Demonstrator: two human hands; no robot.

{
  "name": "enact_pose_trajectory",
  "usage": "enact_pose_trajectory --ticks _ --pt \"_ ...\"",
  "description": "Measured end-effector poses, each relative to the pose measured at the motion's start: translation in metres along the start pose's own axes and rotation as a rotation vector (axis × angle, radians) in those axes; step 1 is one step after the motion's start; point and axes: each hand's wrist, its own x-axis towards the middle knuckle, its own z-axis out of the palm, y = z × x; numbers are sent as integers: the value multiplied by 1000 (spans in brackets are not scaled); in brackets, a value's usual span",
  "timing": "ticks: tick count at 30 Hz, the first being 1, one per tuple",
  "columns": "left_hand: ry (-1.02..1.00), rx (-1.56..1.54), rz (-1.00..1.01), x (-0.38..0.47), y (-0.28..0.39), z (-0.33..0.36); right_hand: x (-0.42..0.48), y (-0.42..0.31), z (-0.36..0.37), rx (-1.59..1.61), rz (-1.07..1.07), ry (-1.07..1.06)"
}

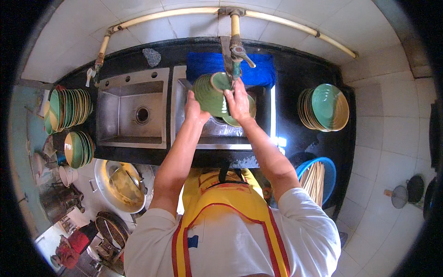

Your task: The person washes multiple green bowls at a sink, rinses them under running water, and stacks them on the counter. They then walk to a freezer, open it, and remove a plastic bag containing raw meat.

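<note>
Both hands hold a green bowl (207, 97) tilted over the right-hand sink basin, its footed base turned up towards the tap. My left hand (195, 110) grips its left side. My right hand (238, 102) lies against its right side, fingers just below the tap spout (236, 69). Beneath, a second green-and-yellow dish (252, 105) shows partly in the basin, the rest hidden by the bowl and my right hand. A blue cloth (204, 62) lies behind the basin.
A steel basin (142, 133) is at left, beside stacked plates (71, 107). More stacked dishes (328, 107) stand on the right counter. A blue basket (328, 180) of chopsticks and a large metal pan (121, 187) sit below the counter's front edge.
</note>
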Motion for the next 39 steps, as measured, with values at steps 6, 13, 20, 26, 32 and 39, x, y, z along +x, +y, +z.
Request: enact_pose_trajectory --ticks 6,13,20,26,32,39 --pt "-21 197 43 -32 24 -9 25 37 35 755 711 -80" --pt "-649 1967 650 -57 39 2 37 27 35 1241 1121 -283" --pt "-1089 2452 923 -5 62 -27 12 20 -28 1185 1006 -605" --pt "-696 2204 623 4 -31 8 3 31 0 948 784 63" --pt "-1014 2856 460 -1 -4 25 -37 71 -23 1497 1113 -48" --pt "-775 2830 871 3 23 -14 -45 61 -12 1261 1010 -106"
